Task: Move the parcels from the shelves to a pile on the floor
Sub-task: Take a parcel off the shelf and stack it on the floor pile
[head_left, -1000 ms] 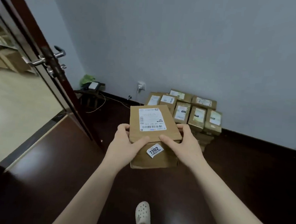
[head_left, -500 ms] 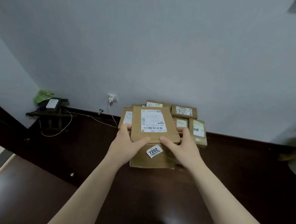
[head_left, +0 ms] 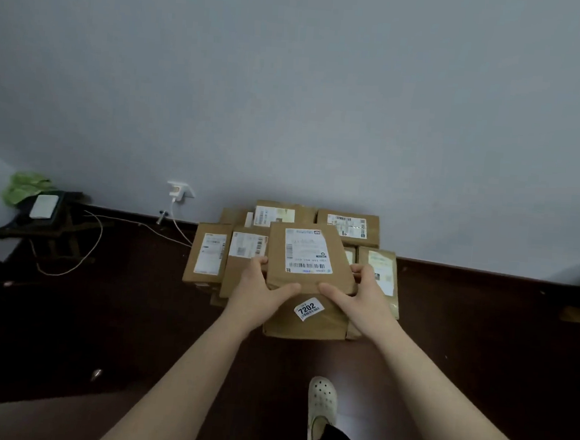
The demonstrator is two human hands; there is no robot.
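- A person holds one brown cardboard parcel [head_left: 308,255] with both hands, in the air, over the near side of the pile [head_left: 210,255].
- The left hand [head_left: 259,288] takes the parcel's left side. Its grip is closed round the edge, with the thumb along the near top edge and the fingers curled on the far side.
- The right hand [head_left: 362,293] does the same on the right side, its grip closed on the parcel.
- The parcel has a white label [head_left: 308,251] on top and a small sticker [head_left: 308,309] reading 7202 on its near face.
- The pile is of similar brown parcels with labels. It lies on the dark floor [head_left: 136,329], against the grey wall [head_left: 291,82].
- Left of the pile is a wall socket [head_left: 181,190] with a cable [head_left: 98,240] that goes left to a small dark stand [head_left: 23,232].
- One white shoe [head_left: 322,404] is on the floor near the camera.
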